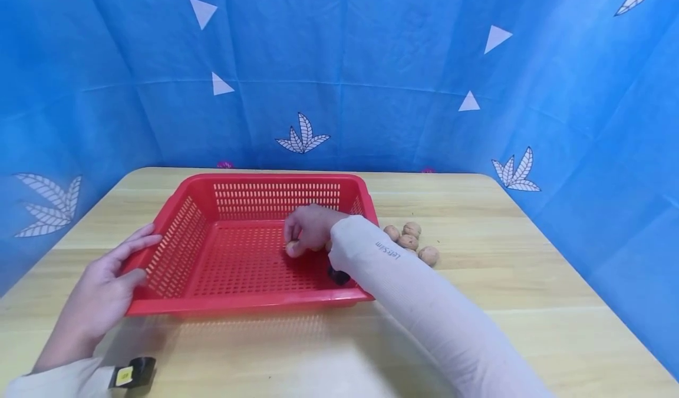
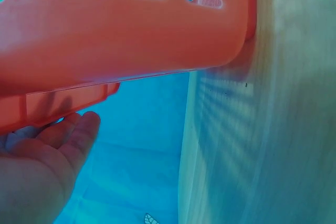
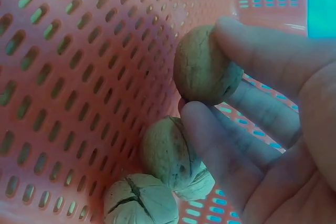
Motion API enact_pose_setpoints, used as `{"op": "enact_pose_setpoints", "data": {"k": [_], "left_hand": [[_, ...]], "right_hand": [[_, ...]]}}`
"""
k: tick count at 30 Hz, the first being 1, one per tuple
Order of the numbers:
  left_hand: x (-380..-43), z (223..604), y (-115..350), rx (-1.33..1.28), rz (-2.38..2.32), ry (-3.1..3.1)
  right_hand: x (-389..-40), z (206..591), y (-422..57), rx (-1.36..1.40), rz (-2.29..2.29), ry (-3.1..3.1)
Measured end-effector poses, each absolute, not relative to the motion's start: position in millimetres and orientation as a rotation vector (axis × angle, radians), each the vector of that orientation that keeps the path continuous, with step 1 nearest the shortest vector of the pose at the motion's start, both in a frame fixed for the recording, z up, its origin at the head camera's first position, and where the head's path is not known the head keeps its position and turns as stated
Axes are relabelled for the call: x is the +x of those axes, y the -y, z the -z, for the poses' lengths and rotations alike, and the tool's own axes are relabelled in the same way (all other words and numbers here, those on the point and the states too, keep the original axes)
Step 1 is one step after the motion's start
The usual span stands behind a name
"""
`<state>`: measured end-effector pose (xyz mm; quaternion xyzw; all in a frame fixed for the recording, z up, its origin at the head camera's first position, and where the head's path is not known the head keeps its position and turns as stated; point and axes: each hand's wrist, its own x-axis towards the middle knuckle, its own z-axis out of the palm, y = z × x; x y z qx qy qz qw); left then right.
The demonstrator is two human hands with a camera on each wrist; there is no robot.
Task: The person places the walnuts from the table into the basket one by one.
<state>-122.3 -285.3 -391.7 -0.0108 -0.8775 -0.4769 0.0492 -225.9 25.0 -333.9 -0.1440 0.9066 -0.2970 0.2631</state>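
My right hand [image 1: 313,227] reaches down inside a red plastic basket [image 1: 249,301] and pinches a walnut [image 3: 202,66] between thumb and fingers. In the right wrist view, a brown walnut [image 3: 167,150] and a cracked, paler walnut [image 3: 140,203] lie on the basket's slotted floor below that hand. Another walnut is partly hidden behind them. At the basket's left end, my left hand [image 1: 101,286] grips the rim; the left wrist view shows its fingers [image 2: 84,135] against the rim's underside.
Several walnuts [image 1: 411,229] lie on the wooden table [image 1: 504,239] just right of the basket, partly hidden by the right sleeve [image 1: 419,292]. A blue patterned curtain [image 1: 339,44] hangs behind the table and along both sides.
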Motion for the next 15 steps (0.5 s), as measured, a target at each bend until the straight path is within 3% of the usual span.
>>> {"op": "enact_pose_setpoints", "data": {"k": [15], "left_hand": [[-123.5,392.1,286.5,-0.034,1.486,2.661]], "right_hand": [[-225.9,335.8,-24.0,-0.439,0.725,-2.406]]}}
